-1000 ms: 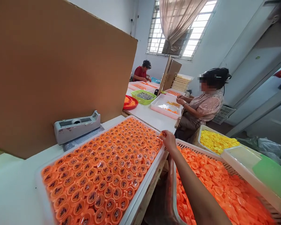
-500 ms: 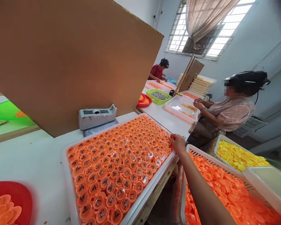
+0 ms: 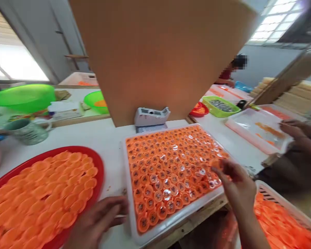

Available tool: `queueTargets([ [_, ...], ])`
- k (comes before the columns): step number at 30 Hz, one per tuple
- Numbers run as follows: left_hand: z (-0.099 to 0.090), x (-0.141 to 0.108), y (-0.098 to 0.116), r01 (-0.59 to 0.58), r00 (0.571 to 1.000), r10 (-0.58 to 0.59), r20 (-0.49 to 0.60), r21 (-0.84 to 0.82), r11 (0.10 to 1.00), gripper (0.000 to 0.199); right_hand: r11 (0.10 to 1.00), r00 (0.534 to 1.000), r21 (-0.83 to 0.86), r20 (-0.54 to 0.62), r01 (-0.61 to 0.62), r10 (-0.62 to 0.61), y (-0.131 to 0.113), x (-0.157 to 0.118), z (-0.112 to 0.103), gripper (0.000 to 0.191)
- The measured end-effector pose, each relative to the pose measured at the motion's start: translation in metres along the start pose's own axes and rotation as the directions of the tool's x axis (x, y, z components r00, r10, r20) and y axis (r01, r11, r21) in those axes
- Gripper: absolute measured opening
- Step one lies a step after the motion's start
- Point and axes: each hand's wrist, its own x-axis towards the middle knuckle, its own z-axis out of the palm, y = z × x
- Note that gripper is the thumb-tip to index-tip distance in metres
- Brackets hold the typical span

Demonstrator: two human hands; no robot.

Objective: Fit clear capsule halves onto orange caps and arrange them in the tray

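Observation:
My right hand (image 3: 237, 185) is over the right side of a white tray (image 3: 131, 211), thumb and finger closed on a small round orange plastic piece (image 3: 216, 164). Rows of round orange pieces with dark printed pictures (image 3: 168, 173) fill the tray, and some shine under the light. Beside the tray's left wall hovers my left hand (image 3: 101, 219), a little blurred, its fingers loosely bent and apart with nothing in them. Left of it, a red basin (image 3: 100, 162) holds many overlapping plain orange discs (image 3: 54, 190).
A cardboard panel (image 3: 166, 62) stands behind a grey tape dispenser (image 3: 151, 117). At lower right, a white crate (image 3: 268, 189) holds loose orange pieces. A green mug (image 3: 28, 132) and a green basin (image 3: 23, 97) are at left. A co-worker's hands (image 3: 291, 128) are over another tray (image 3: 248, 133).
The view has swung left, bringing my left hand and more of the red basin into sight. My right hand has moved from the tray's far right edge inward over the printed pieces.

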Motion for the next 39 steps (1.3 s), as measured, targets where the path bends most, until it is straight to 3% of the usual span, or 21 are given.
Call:
queueTargets([
  [2,0.013,-0.005,-0.006,0.026,0.985,-0.008,0.171,-0.104,0.994,0.044,0.98,0.952,0.166,0.267,0.11,-0.152,-0.06,-0.052,0.026,0.031],
  [4,0.021,-0.006,-0.011,0.034,0.963,0.025,0.267,-0.217,0.976,0.045,0.917,0.845,0.356,0.42,0.181,-0.33,-0.115,-0.105,0.051,0.023],
  [6,0.016,-0.007,-0.015,0.018,0.965,0.064,0.255,-0.308,0.951,0.044,0.869,0.774,0.463,0.48,0.178,-0.414,-0.155,-0.147,0.072,0.024],
  [8,-0.002,-0.008,-0.02,0.005,0.981,0.067,0.183,-0.368,0.93,0.042,0.847,0.722,0.509,0.527,0.155,-0.449,-0.176,-0.174,0.087,0.028],
  [13,-0.054,-0.014,-0.031,-0.029,0.997,0.058,0.04,-0.519,0.854,0.033,0.804,0.57,0.576,0.615,0.146,-0.545,-0.193,-0.193,0.108,0.028],
  [17,-0.077,-0.017,-0.035,-0.06,0.997,0.074,0.002,-0.578,0.814,0.023,0.787,0.443,0.584,0.662,0.201,-0.605,-0.214,-0.203,0.121,0.029],
  [20,-0.091,-0.019,-0.034,-0.097,0.995,0.058,-0.083,-0.605,0.79,0.021,0.749,0.383,0.584,0.645,0.312,-0.662,-0.23,-0.214,0.129,0.031],
  [23,-0.104,-0.018,-0.035,-0.115,0.991,0.049,-0.121,-0.633,0.766,0.019,0.74,0.341,0.604,0.657,0.296,-0.672,-0.242,-0.219,0.135,0.029],
  [25,-0.113,-0.016,-0.037,-0.116,0.992,0.055,-0.113,-0.656,0.746,0.018,0.755,0.341,0.615,0.676,0.228,-0.653,-0.245,-0.218,0.138,0.027],
  [29,-0.126,-0.014,-0.038,-0.115,0.992,0.048,-0.113,-0.719,0.685,0.022,0.829,0.465,0.549,0.71,0.106,-0.529,-0.249,-0.205,0.139,0.026],
  [31,-0.129,-0.015,-0.035,-0.106,0.993,0.032,-0.114,-0.738,0.666,0.022,0.847,0.473,0.521,0.723,0.105,-0.504,-0.251,-0.201,0.137,0.027],
  [32,-0.13,-0.015,-0.033,-0.111,0.992,0.03,-0.122,-0.738,0.665,0.022,0.841,0.436,0.527,0.733,0.12,-0.522,-0.253,-0.2,0.135,0.029],
  [36,-0.131,-0.014,-0.027,-0.172,0.977,0.031,-0.213,-0.684,0.709,0.021,0.752,0.169,0.617,0.735,0.232,-0.656,-0.258,-0.208,0.135,0.048],
  [38,-0.132,-0.012,-0.025,-0.208,0.964,0.039,-0.262,-0.655,0.727,0.019,0.708,0.105,0.633,0.718,0.312,-0.688,-0.257,-0.214,0.14,0.054],
  [39,-0.133,-0.011,-0.025,-0.23,0.957,0.047,-0.286,-0.65,0.724,0.019,0.702,0.106,0.623,0.717,0.345,-0.689,-0.255,-0.216,0.144,0.056],
])
